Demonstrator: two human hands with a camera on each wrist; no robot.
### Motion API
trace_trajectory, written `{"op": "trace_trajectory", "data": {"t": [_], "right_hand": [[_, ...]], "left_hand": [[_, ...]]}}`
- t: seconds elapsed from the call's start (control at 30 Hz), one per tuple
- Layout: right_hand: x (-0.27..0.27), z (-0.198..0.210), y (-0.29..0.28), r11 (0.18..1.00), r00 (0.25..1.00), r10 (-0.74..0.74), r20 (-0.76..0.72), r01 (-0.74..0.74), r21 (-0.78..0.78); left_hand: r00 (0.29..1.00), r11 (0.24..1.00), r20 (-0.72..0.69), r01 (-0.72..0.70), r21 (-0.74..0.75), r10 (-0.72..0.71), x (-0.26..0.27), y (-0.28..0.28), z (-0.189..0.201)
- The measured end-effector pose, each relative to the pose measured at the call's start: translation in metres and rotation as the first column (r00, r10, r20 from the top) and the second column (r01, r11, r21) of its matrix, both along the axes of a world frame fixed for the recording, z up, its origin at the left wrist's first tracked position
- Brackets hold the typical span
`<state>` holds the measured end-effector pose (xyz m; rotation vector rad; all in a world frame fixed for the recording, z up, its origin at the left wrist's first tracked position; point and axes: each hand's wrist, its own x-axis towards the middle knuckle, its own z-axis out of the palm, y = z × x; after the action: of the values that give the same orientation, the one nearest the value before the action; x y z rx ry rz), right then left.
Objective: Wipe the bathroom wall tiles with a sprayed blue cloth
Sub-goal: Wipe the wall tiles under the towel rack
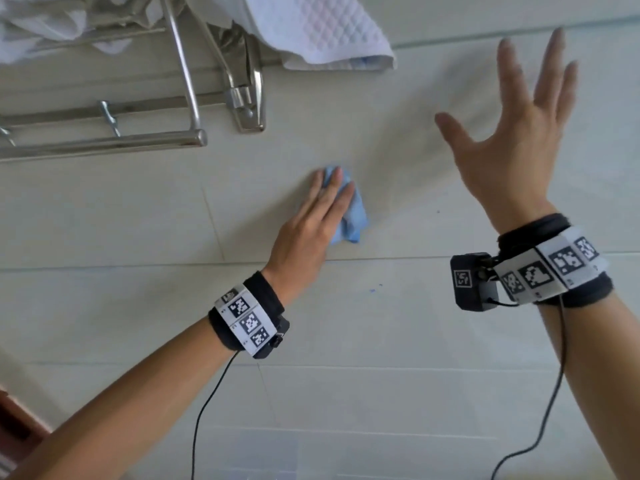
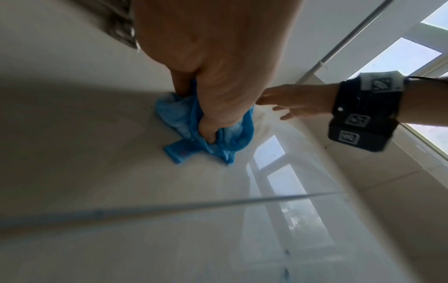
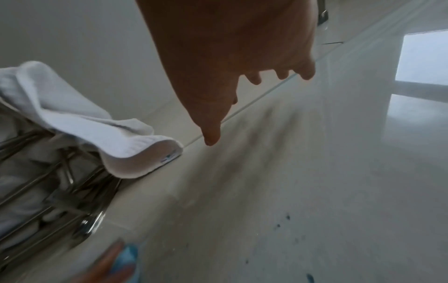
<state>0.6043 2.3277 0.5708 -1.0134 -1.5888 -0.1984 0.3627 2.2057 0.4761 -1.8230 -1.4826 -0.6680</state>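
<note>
- While the left hand (image 1: 313, 216) presses the cloth (image 1: 349, 216) flat to the tiles (image 1: 381, 341), its fingers lie straight over the top and the thumb (image 2: 208, 132) tucks into the folds from below, pinching them.
- The cloth is light blue, bunched and creased, with a loose corner sticking out under the palm; it sits mid-wall, just above a grout line.
- The right hand (image 1: 519, 133) is up to the right, well apart from the cloth, fingers spread wide, holding nothing.
- The tiles are pale, glossy, and mirror a window (image 2: 409, 55); small blue specks (image 1: 375, 289) dot them below the cloth.
- Farther up left, a steel rack (image 1: 187, 98) carries white towels (image 1: 318, 32).
</note>
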Motion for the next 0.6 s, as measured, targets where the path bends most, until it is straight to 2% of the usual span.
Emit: {"op": "trace_trajectory", "data": {"t": [0.13,0.2,0.37,0.47,0.6], "right_hand": [[0.003,-0.012,0.019,1.000,0.998,0.011,0.054,-0.013,0.023],[0.003,-0.017,0.022,0.999,0.999,-0.007,0.046,0.005,0.046],[0.005,-0.016,0.028,0.996,0.999,-0.020,0.047,0.016,0.085],[0.006,-0.016,0.028,0.994,0.998,-0.038,0.053,0.033,0.102],[0.007,-0.015,0.026,0.995,0.997,-0.043,0.059,0.037,0.096]], "left_hand": [[0.991,0.995,-0.103,0.074,-0.073,-0.081,0.014,0.005,-0.029],[0.993,0.996,-0.068,0.090,-0.024,-0.092,0.012,0.003,-0.029],[0.975,0.981,0.212,-0.100,0.166,0.063,-0.010,-0.002,0.024],[0.969,0.963,0.232,-0.136,0.234,0.080,-0.005,0.005,0.051],[0.977,0.977,0.211,-0.045,0.206,0.001,0.035,0.031,0.053]]}}
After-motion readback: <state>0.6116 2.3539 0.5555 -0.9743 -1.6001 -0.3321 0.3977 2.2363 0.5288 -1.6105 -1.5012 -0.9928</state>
